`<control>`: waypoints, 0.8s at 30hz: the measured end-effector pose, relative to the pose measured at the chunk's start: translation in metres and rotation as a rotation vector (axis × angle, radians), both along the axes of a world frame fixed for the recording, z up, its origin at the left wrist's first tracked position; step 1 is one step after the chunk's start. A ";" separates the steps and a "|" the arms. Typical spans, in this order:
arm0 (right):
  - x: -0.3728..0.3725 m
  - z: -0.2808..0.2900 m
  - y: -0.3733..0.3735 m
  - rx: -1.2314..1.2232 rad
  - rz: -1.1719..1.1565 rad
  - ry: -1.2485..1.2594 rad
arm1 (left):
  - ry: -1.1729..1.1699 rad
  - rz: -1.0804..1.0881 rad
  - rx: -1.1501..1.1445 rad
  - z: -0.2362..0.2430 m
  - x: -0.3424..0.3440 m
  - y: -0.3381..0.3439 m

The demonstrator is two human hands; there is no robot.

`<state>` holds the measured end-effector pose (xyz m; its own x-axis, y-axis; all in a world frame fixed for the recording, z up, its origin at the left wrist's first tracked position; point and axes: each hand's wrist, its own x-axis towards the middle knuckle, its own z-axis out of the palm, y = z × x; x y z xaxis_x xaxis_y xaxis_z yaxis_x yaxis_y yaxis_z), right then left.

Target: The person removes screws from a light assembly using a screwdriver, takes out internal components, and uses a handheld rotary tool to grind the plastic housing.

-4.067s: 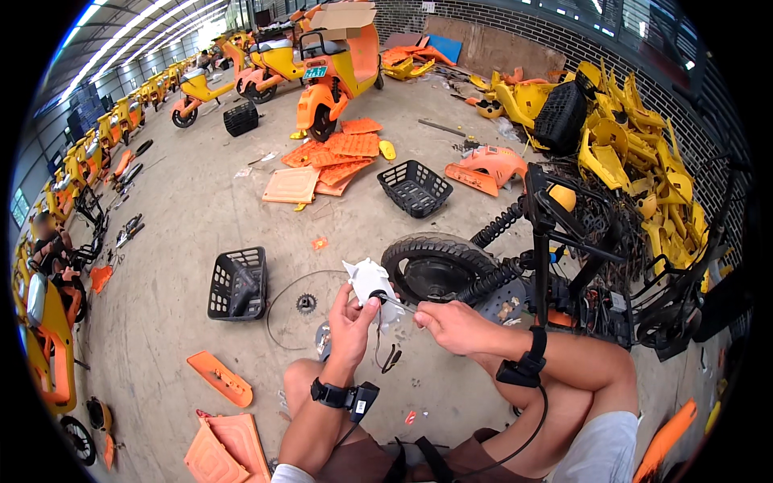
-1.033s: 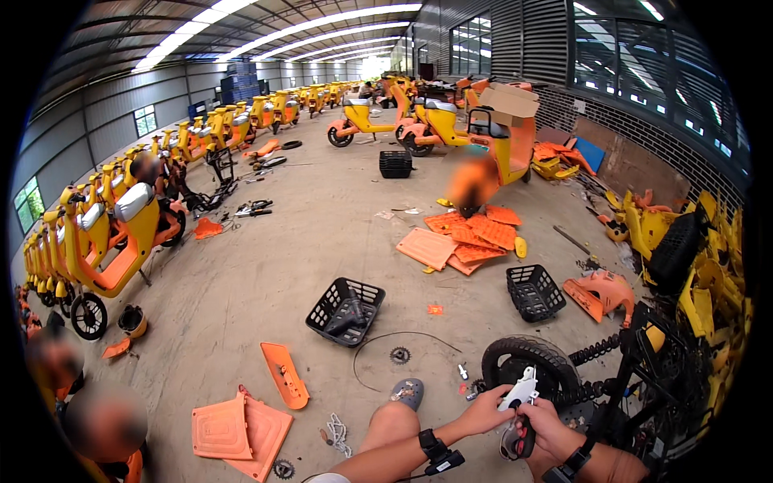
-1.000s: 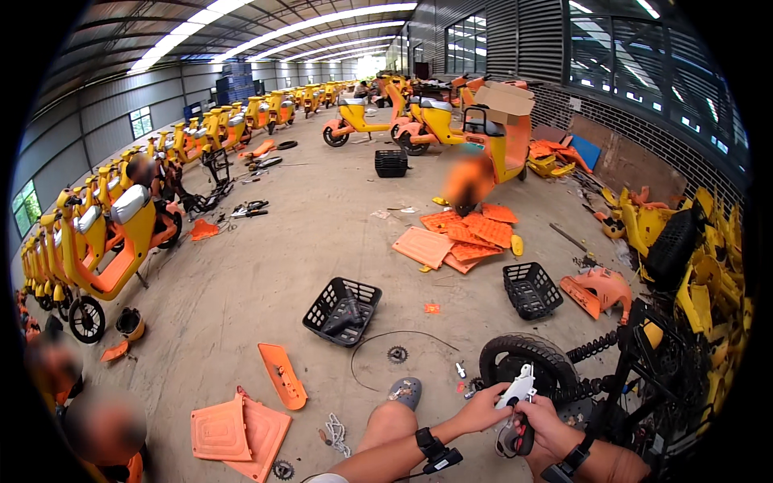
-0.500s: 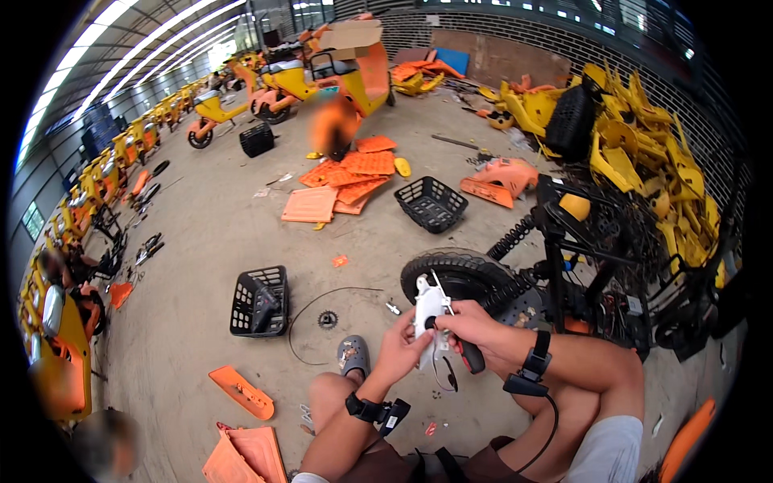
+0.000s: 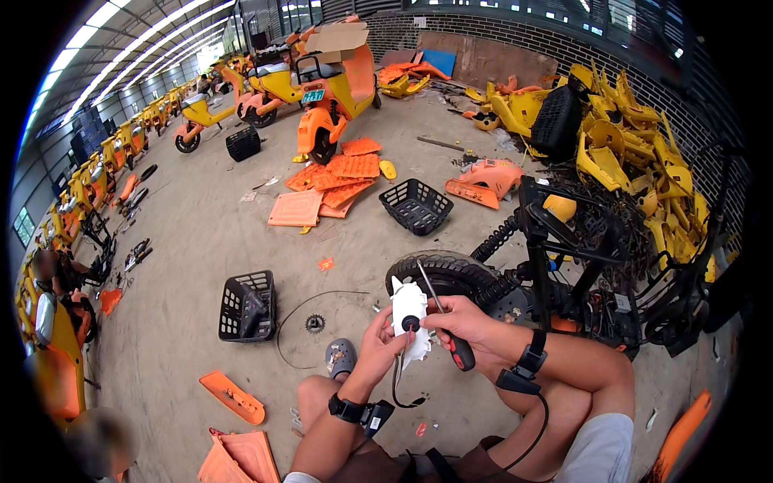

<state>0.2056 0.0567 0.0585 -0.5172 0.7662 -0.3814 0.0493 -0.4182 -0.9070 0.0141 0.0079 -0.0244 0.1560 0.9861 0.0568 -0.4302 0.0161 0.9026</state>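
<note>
Between my hands, above the floor, is a white plastic part with notched edges, possibly a lamp housing. A round black plug sits on its face, and a dark cable hangs below it. My left hand grips the part's left side, with the thumb close to the plug. In my right hand is a screwdriver with a black and red handle, its shaft pointing up and away. The right thumb and fingertips reach the part's right edge; whether they also pinch it I cannot tell.
Ahead and right stands a stripped scooter frame with its wheel. Black baskets and orange panels lie on the floor, with a sprocket near my left foot. Yellow body panels are heaped at the right wall.
The white part has turned, so its broad face and black plug now show more fully. Its cable hangs further left. The screwdriver shaft shows more clearly, and the whole view has shifted slightly.
</note>
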 end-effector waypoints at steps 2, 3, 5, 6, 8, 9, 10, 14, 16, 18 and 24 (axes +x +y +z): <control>0.001 0.002 -0.001 0.018 0.016 0.003 | 0.018 0.026 0.006 0.004 0.002 0.000; 0.000 0.005 -0.004 0.026 0.028 -0.010 | 0.022 0.042 0.008 0.004 0.002 -0.001; -0.001 0.004 -0.004 0.042 0.036 -0.025 | 0.030 0.077 0.010 0.003 0.002 -0.002; -0.001 -0.001 -0.002 0.048 0.031 -0.029 | 0.028 0.081 0.021 0.004 0.003 -0.003; -0.001 -0.008 -0.002 0.050 0.019 -0.032 | 0.024 0.091 0.043 0.007 0.006 -0.005; -0.002 -0.009 -0.002 0.044 0.011 -0.029 | 0.040 0.097 0.044 0.007 0.006 -0.005; -0.003 -0.010 -0.003 0.039 0.002 -0.026 | 0.055 0.103 0.045 0.007 0.006 -0.005; -0.006 0.003 -0.010 -0.009 -0.003 -0.049 | 0.088 0.114 -0.023 0.008 0.007 -0.006; -0.006 0.002 -0.011 -0.010 -0.004 -0.046 | 0.093 0.110 -0.020 0.006 0.006 -0.006; -0.007 0.003 -0.012 -0.016 -0.005 -0.059 | 0.092 0.113 -0.033 0.005 0.006 -0.006; -0.007 -0.010 -0.009 0.038 0.026 -0.081 | 0.078 0.129 -0.095 0.013 0.006 -0.007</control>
